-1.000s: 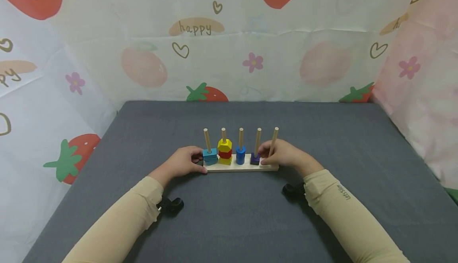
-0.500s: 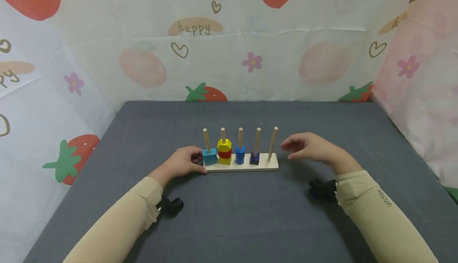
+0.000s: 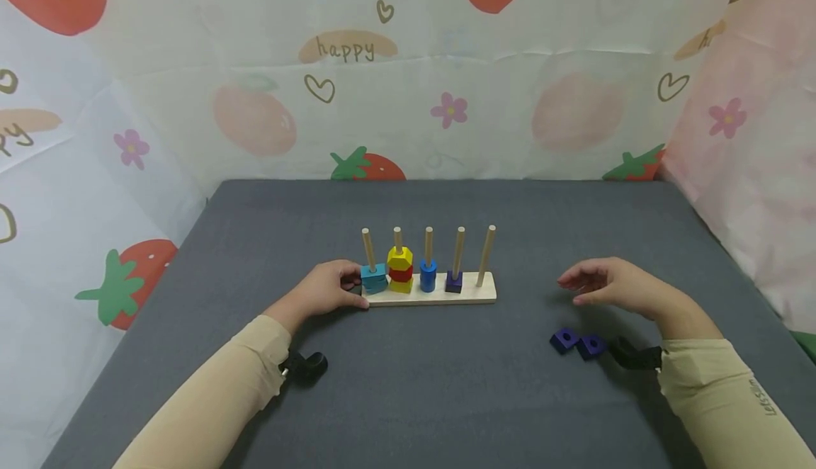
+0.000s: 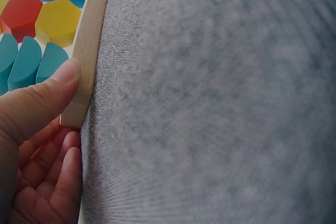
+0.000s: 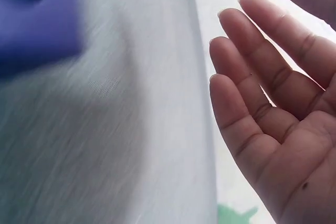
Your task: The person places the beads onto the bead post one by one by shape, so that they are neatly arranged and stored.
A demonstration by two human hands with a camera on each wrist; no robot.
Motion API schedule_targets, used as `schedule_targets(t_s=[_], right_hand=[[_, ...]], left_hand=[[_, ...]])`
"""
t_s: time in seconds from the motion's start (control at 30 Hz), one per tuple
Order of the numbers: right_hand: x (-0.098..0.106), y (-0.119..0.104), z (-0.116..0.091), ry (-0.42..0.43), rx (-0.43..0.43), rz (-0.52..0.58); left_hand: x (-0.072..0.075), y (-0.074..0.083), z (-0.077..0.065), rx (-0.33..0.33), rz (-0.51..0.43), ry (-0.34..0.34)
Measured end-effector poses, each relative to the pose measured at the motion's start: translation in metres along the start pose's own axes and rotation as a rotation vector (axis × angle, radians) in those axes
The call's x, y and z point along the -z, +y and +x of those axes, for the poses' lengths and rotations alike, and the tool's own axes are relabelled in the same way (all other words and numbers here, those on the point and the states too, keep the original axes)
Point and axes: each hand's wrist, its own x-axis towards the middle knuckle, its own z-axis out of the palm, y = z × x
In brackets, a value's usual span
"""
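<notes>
A wooden peg board [image 3: 408,300] with several upright pegs stands mid-table. My left hand [image 3: 325,289] grips its left end, the thumb [image 4: 65,74] lying on the wood and the fingers curled against the end. From left to right the pegs carry teal blocks [image 3: 374,279], a yellow-red-yellow stack [image 3: 401,273], blue cylinders [image 3: 428,277] and one purple square block [image 3: 454,285]; the rightmost peg [image 3: 486,256] is bare. My right hand [image 3: 627,290] hovers to the right of the board, fingers relaxed, holding nothing. Nearer to me lie two loose purple square blocks [image 3: 561,346] with holes.
A dark grey cloth covers the table [image 3: 408,398]. Behind and at the sides hang printed curtains [image 3: 484,129] with strawberries and hearts. Black wrist cameras [image 3: 306,368] sit under both sleeves.
My right hand has left the peg board and moved right across the table. Two loose purple blocks have come into sight below it. My left hand stays on the board's end.
</notes>
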Motion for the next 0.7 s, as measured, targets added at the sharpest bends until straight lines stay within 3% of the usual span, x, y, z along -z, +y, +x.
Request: schedule_targets(t_s=[0.3, 0.7], right_hand=[[-0.004, 0.028, -0.027, -0.072, 0.028, 0.049], [-0.012, 0.044, -0.034, -0.195, 0.076, 0.116]], left_hand=[[-0.001, -0.001, 0.001, 0.0, -0.023, 0.0], [-0.001, -0.002, 0.001, -0.002, -0.02, 0.002]])
